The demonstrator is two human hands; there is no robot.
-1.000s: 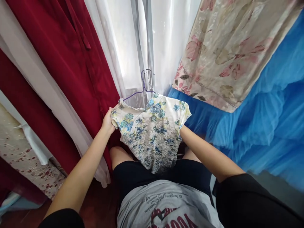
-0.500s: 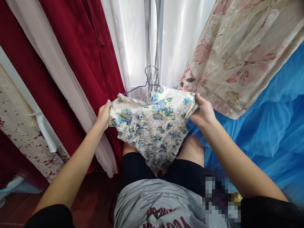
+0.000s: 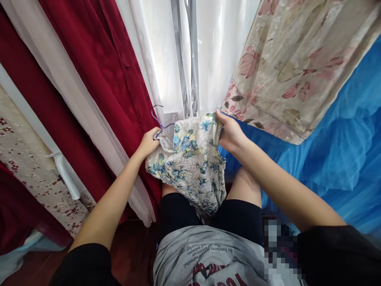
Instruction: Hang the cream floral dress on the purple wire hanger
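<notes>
A cream top with blue and yellow flowers (image 3: 190, 159) hangs between my two hands, above my thighs. My left hand (image 3: 149, 142) is closed on its left shoulder, beside the neckline. A purple hanger (image 3: 157, 118) sticks up out of the neck, tilted left, with its hook free; part of it is inside the cloth. My right hand (image 3: 230, 131) grips the right shoulder edge, thumb on top and fingers partly hidden behind the fabric. The lower part of the top narrows and drapes down between my legs.
Red curtains (image 3: 98, 79) hang on the left beside patterned cloth (image 3: 35, 159). White curtains (image 3: 220, 47) and grey metal poles (image 3: 180, 59) stand ahead. On the right hang a beige floral cloth (image 3: 285, 79) and blue ruffled fabric (image 3: 324, 171). The floor (image 3: 131, 250) is dark red.
My hands have come closer together, so the top is less stretched. My left hand has moved right to the neckline, and the hanger has shifted left and tilted.
</notes>
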